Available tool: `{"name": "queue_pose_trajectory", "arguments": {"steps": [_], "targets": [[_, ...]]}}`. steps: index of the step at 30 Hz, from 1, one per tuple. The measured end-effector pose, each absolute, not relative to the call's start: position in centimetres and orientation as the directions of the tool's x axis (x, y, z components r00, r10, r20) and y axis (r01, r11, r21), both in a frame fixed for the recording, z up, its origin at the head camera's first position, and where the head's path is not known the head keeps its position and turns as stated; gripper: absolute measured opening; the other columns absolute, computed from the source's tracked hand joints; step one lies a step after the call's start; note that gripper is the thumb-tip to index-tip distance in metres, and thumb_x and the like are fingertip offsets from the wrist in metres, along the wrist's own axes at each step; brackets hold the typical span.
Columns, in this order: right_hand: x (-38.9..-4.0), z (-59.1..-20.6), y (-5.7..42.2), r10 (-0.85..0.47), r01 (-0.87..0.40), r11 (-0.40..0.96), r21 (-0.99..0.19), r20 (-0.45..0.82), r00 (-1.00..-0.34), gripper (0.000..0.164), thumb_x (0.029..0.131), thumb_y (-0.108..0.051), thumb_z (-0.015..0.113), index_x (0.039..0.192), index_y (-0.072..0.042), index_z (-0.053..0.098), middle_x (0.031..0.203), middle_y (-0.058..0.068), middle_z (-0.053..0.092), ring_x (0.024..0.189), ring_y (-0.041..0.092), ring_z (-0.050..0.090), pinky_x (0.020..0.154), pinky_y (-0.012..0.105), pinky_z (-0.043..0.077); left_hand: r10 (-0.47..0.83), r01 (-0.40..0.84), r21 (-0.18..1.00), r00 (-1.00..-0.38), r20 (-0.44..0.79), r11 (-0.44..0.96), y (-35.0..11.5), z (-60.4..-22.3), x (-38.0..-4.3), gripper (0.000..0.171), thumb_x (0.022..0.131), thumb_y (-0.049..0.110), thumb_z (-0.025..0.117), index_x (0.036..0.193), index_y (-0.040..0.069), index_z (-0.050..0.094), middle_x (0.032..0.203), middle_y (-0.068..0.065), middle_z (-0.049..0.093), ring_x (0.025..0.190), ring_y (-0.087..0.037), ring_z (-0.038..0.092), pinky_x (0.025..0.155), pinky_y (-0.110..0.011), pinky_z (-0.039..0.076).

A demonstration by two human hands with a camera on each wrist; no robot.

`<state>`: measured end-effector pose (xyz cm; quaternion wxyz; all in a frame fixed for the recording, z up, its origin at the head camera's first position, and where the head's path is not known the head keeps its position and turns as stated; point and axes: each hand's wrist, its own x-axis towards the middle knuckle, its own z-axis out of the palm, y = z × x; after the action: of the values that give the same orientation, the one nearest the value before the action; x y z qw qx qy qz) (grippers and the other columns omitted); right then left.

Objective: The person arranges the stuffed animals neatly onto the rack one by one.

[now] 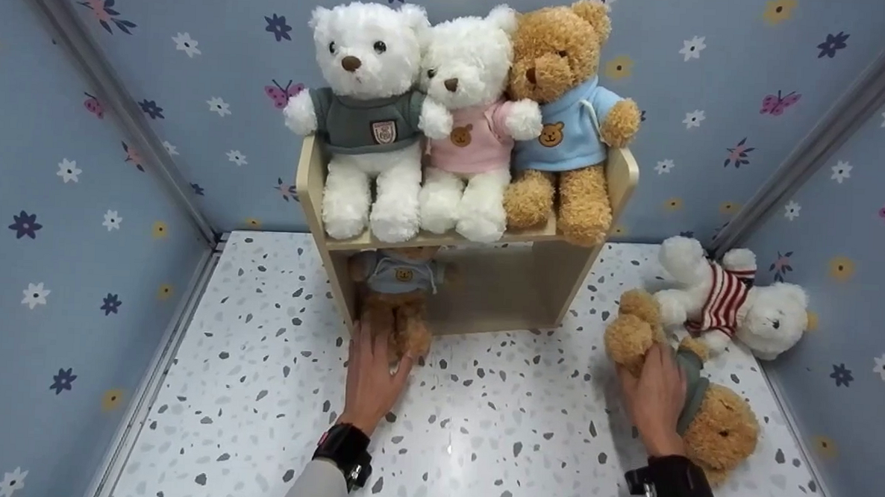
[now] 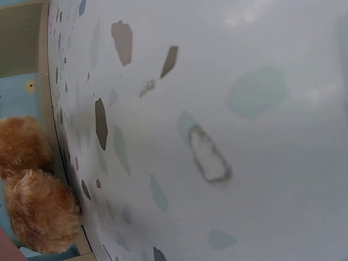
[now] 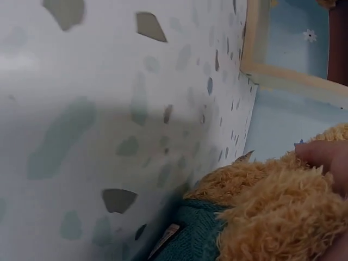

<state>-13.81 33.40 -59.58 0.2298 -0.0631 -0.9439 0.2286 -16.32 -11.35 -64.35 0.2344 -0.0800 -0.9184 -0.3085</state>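
Observation:
A brown teddy bear in a grey-blue hoodie point(image 1: 400, 276) sits in the lower compartment of the small wooden shelf point(image 1: 500, 288), at its left side; the top board hides most of its head. My left hand point(image 1: 374, 376) lies with extended fingers on its feet, which also show in the left wrist view as brown fur point(image 2: 41, 209). On the floor to the right, my right hand point(image 1: 654, 396) grips the leg of another brown teddy bear point(image 1: 720, 432) in a green sweater, lying on its side. Its fur point(image 3: 283, 212) is between my thumb and fingers in the right wrist view.
On the shelf top sit a white bear in dark green point(image 1: 373, 126), a white bear in pink point(image 1: 470, 130) and a brown bear in light blue point(image 1: 563, 127). A white bear in red stripes point(image 1: 724, 302) lies by the right wall. Flowered walls point(image 1: 61, 262) surround the speckled floor point(image 1: 480, 422).

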Motion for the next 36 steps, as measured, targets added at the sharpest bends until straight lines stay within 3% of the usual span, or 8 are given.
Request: {"name": "queue_pose_trajectory", "arguments": {"steps": [4,14,18,22,28,32,36], "targets": [[-13.1,-59.9,32.6,0.171,-0.051,0.900,-0.433,0.458,-0.872,0.049,0.084,-0.004,0.081,0.123,0.013,0.057,0.127,0.034,0.059,0.111,0.053,0.057,0.109,0.071,0.031,0.005,0.308,0.528,-0.867,0.498,0.791,-11.2,-64.1,-16.4,0.071,0.095,0.034,0.068,0.150,-0.006,0.046,0.160,-0.034,0.030,0.145,-0.056,0.029,0.117,-0.065,0.029],[-11.3,-61.3,29.2,-0.123,-0.319,0.906,-0.277,0.550,-0.826,0.062,0.068,0.013,0.086,0.126,0.008,0.063,0.117,0.026,0.065,0.111,0.047,0.061,0.108,0.070,0.037,0.024,0.428,0.497,-0.775,0.631,0.755,-10.3,-63.1,-16.4,0.039,0.092,0.016,0.073,0.125,-0.001,0.061,0.154,-0.027,0.042,0.143,-0.049,0.038,0.115,-0.058,0.037],[-11.0,-61.8,28.0,-0.222,-0.417,0.878,-0.237,0.570,-0.791,0.064,0.066,0.014,0.086,0.125,0.005,0.066,0.117,0.023,0.066,0.112,0.046,0.061,0.105,0.071,0.038,0.023,0.448,0.520,-0.773,0.634,0.727,-9.5,-62.5,-16.3,0.036,0.093,0.014,0.070,0.124,-0.002,0.062,0.152,-0.024,0.044,0.140,-0.044,0.043,0.109,-0.056,0.044],[-10.8,-62.3,27.2,-0.288,-0.490,0.842,-0.228,0.577,-0.764,0.057,0.070,0.008,0.085,0.124,0.001,0.069,0.121,0.021,0.068,0.116,0.044,0.061,0.106,0.070,0.038,0.038,0.482,0.577,-0.788,0.615,0.660,-8.6,-62.0,-16.4,0.032,0.094,0.012,0.067,0.123,-0.001,0.063,0.149,-0.024,0.048,0.135,-0.039,0.050,0.102,-0.053,0.051],[-10.9,-62.6,26.3,-0.375,-0.588,0.776,-0.230,0.580,-0.723,0.054,0.076,0.001,0.085,0.127,-0.003,0.070,0.127,0.019,0.068,0.122,0.045,0.060,0.105,0.071,0.037,0.110,0.459,0.666,-0.861,0.497,0.588,-7.2,-61.7,-16.0,0.036,0.102,0.017,0.062,0.133,0.000,0.059,0.148,-0.020,0.050,0.131,-0.034,0.055,0.099,-0.048,0.053],[-10.7,-62.5,25.6,-0.434,-0.626,0.754,-0.200,0.564,-0.703,0.064,0.069,0.005,0.090,0.129,-0.005,0.070,0.129,0.017,0.067,0.125,0.044,0.059,0.105,0.072,0.038,0.199,0.418,0.753,-0.908,0.369,0.508,-5.8,-61.2,-15.6,0.042,0.107,0.025,0.057,0.140,0.000,0.055,0.144,-0.018,0.055,0.127,-0.033,0.060,0.100,-0.048,0.053],[-10.5,-62.6,24.9,-0.496,-0.646,0.748,-0.153,0.519,-0.696,0.072,0.063,0.006,0.094,0.129,-0.008,0.070,0.129,0.016,0.067,0.127,0.042,0.058,0.105,0.071,0.039,0.317,0.300,0.889,-0.929,0.190,0.345,-4.5,-60.3,-15.4,0.051,0.110,0.037,0.051,0.150,0.006,0.048,0.146,-0.016,0.054,0.125,-0.030,0.062,0.100,-0.044,0.054]]}}
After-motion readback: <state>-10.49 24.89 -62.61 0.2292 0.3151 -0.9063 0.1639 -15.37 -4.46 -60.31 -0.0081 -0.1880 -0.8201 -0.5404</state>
